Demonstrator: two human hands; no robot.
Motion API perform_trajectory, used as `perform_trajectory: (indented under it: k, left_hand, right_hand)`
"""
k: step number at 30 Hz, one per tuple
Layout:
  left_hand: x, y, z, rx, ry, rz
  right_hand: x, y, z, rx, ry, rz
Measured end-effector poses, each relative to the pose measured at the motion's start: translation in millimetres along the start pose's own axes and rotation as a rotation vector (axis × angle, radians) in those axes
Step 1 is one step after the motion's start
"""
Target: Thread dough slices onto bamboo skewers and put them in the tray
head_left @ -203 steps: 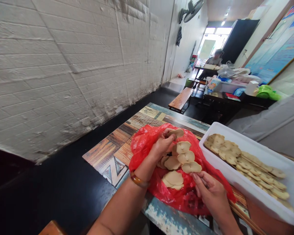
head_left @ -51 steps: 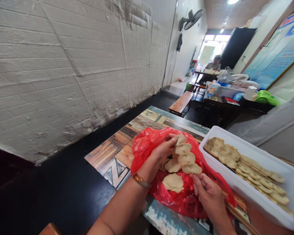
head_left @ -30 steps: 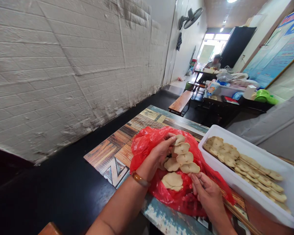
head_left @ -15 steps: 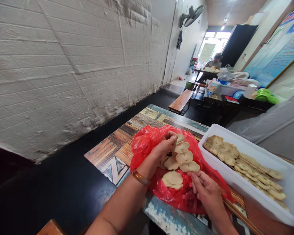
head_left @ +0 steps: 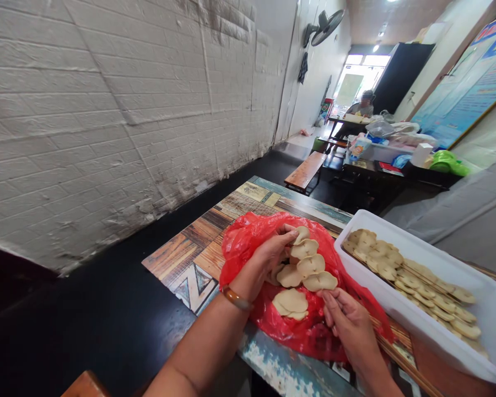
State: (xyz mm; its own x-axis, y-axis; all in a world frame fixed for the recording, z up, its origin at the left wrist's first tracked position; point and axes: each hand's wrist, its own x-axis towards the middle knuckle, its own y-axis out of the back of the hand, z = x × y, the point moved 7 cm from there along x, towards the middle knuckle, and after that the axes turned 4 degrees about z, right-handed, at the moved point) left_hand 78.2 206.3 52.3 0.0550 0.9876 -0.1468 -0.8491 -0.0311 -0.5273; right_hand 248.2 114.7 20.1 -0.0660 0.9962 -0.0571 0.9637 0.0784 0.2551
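Note:
A skewer of pale, flat round slices [head_left: 311, 266] is stretched between my two hands over a crumpled red plastic bag [head_left: 248, 234]. My left hand [head_left: 276, 245], with an amber bangle on its wrist, pinches the slice at the far end. At the near end my right hand [head_left: 348, 314] grips the skewer close to the lowest slice; the stick itself is mostly hidden. More loose slices [head_left: 291, 302] lie on the bag just below. What those are made of I cannot tell.
To the right stands a white plastic tub [head_left: 434, 344] holding several filled skewers [head_left: 421, 281]. Thin bamboo sticks [head_left: 407, 364] lie by my right wrist on the wood-patterned table [head_left: 177, 253]. Beyond are a bench [head_left: 306, 168], a cluttered table and a seated person [head_left: 362, 105].

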Motion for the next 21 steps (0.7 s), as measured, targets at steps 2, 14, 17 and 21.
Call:
perform_trajectory:
  k: [2, 14, 17, 21]
  left_hand:
    - [1, 0.6, -1, -0.014, 0.006, -0.005]
    - [-3, -3.6, 4, 0.065, -0.019, -0.036]
    - [-2, -3.9, 5, 0.025, -0.024, -0.011]
    - [1, -3.9, -5, -0.069, 0.110, 0.022]
  right_hand:
    - [0, 1, 1, 0.009, -0.002, 0.002]
    - [1, 0, 5, 0.069, -0.041, 0.004]
    - [3, 1, 7, 0.118, -0.051, 0.015]
    - [5, 1, 8, 0.189, -0.070, 0.032]
